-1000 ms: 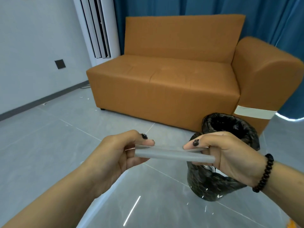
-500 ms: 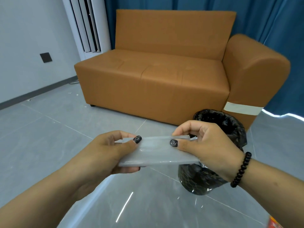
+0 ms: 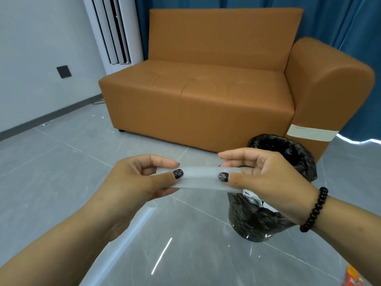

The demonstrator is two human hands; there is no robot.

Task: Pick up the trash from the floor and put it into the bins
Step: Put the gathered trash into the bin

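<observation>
Held flat between both hands, the translucent plastic strip (image 3: 201,179) hangs in the air, out in front of the black-lined bin (image 3: 276,205). It looks light, thin and bendy, probably slick, so the ends are the sensible places to grip it. At one end, the left hand (image 3: 142,182) pinches it with thumb on top; the right hand (image 3: 261,174) does the same at the other. Beneath them lies a glossy grey tiled floor (image 3: 61,193), with an orange sofa (image 3: 206,89) just beyond the bin, blue curtains (image 3: 340,21) behind, and a white standing air conditioner (image 3: 115,32) by the wall.
</observation>
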